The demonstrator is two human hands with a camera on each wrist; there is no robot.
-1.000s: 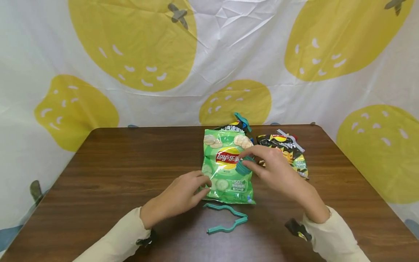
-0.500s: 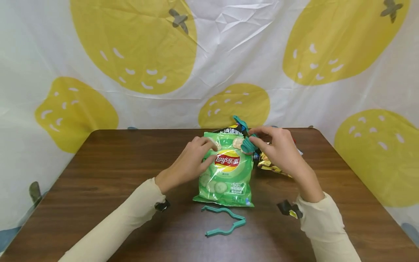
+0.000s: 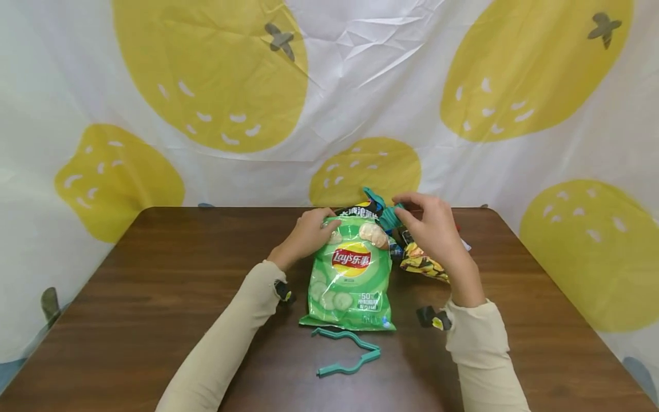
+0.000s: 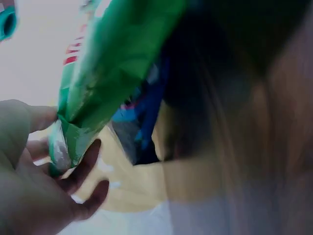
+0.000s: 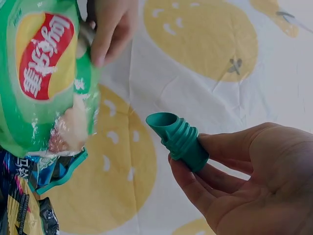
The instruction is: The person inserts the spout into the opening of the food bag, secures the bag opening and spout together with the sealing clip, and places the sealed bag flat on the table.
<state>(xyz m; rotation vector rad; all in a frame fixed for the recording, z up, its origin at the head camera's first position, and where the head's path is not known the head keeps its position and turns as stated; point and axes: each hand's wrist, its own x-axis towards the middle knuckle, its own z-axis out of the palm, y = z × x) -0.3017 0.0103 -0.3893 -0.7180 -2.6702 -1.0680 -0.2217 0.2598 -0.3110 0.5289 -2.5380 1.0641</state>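
My left hand (image 3: 307, 233) grips the top left corner of a green Lay's chip bag (image 3: 355, 280), which stands tilted on the table. In the left wrist view the thumb and fingers pinch the crumpled corner of the bag (image 4: 115, 63). With thumb and fingertips, my right hand (image 3: 431, 226) holds a teal plastic pouring spout (image 5: 181, 139), just off the bag's top right corner. The spout has a slanted open mouth and ridged threads. In front of the bag, a teal bag clip (image 3: 372, 356) lies unfolded on the table.
Behind the green bag stands a dark chip bag (image 3: 357, 213) with a teal clip (image 3: 374, 197) at its top. A black and yellow bag (image 3: 423, 264) lies to the right, partly behind my right hand. A fruit-print cloth (image 3: 231, 171) hangs behind the wooden table (image 3: 180, 274).
My left hand has moved from the bag's lower left side up to its top left corner and gripped it. The bag now stands more upright. My right hand has moved up with the spout.
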